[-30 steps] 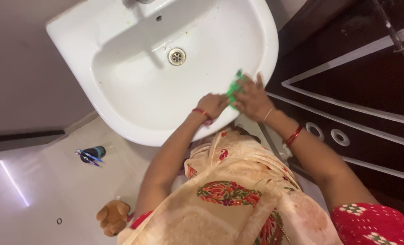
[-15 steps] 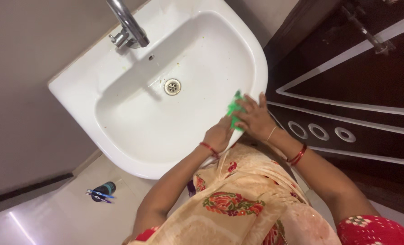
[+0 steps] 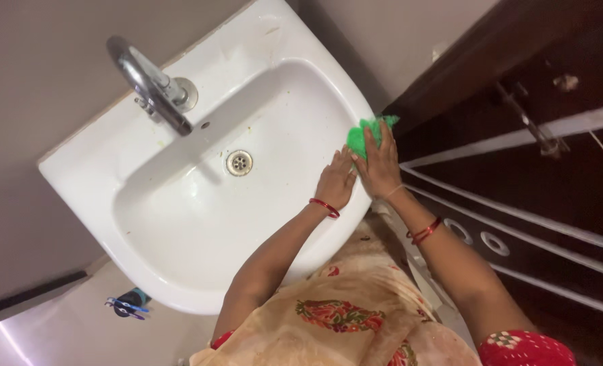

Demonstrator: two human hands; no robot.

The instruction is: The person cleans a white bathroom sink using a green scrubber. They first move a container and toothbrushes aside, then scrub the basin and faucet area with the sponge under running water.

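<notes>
Evidently mid-scrub, the right hand (image 3: 380,166) pressed a green scrub pad (image 3: 364,134) under flat fingers against the right rim of the white basin (image 3: 179,251), the left hand (image 3: 335,181) lying open beside it. Greenish specks showed near the tap (image 3: 151,85), so the back rim probably remained uncleaned.

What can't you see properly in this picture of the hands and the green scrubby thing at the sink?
- Green scrubber: head view, mostly covered by the right hand.
- Left hand: its palm faces the sink, so its grip is hidden.
- Items on the floor: too small to identify.
- Tap: blurred.
</notes>
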